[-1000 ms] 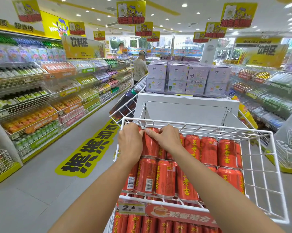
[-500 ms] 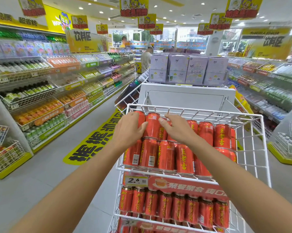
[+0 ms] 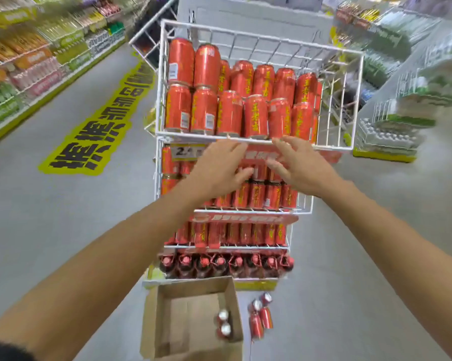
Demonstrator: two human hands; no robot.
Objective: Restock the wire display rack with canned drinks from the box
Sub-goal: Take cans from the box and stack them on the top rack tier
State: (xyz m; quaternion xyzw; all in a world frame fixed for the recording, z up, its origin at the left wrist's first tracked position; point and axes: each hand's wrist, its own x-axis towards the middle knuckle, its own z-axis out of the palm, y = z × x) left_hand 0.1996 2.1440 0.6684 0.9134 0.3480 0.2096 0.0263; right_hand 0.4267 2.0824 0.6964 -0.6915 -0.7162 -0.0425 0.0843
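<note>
A white wire display rack (image 3: 355,100) stands in front of me, its top basket packed with red cans (image 3: 230,113) in two layers. Lower tiers hold more red cans (image 3: 256,194) and dark bottles with red caps (image 3: 219,267). My left hand (image 3: 219,165) and my right hand (image 3: 300,165) hover with fingers spread just below the top basket's front edge, holding nothing. On the floor below sits an open cardboard box (image 3: 183,321) with two cans (image 3: 224,324) in its right corner. Several loose cans (image 3: 260,316) stand on the floor to the right of the box.
Stocked drink shelves (image 3: 37,56) run along the left aisle. A yellow floor sticker (image 3: 97,131) lies on the grey floor to the left. Stacked bottled drink packs (image 3: 402,121) stand at the right. The view is motion-blurred.
Both hands let go of the cans in the top basket and dropped to its front edge, now empty. The view tilted down, bringing the box and floor cans into sight.
</note>
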